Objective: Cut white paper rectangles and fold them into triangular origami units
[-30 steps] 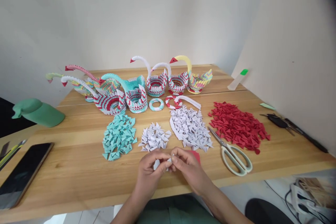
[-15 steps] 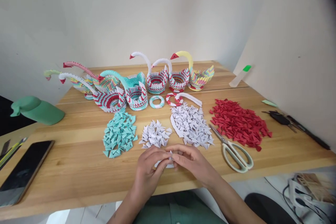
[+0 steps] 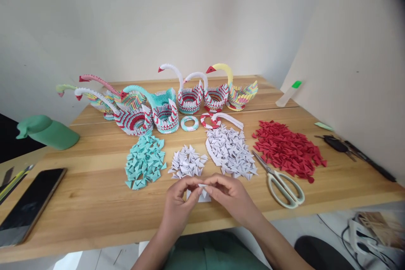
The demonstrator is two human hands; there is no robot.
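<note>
Both hands meet near the table's front edge around a small piece of folded white paper (image 3: pixel 203 186). My left hand (image 3: pixel 181 197) pinches it from the left and my right hand (image 3: pixel 228 195) from the right, with thumbs toward me. Beneath the fingers, more white paper (image 3: pixel 204 199) lies on the table, partly hidden by them. Just beyond the hands is a small pile of white folded triangles (image 3: pixel 188 162). A larger white pile (image 3: pixel 232 152) spreads behind my right hand, and a turquoise pile (image 3: pixel 144 162) is farther left.
Scissors (image 3: pixel 281 183) lie right of my hands, near red triangles (image 3: pixel 287 147). Several paper swans (image 3: pixel 166 112) stand at the back, with two paper rings (image 3: pixel 189 123) before them. A phone (image 3: pixel 30 204) and green bottle (image 3: pixel 47 131) are left; keys (image 3: pixel 337 142) lie far right.
The fingers have shifted on the white paper piece: both hands now hold its upper corners, and it faces me more. My left fingers have drawn back slightly. The view has tilted a little.
</note>
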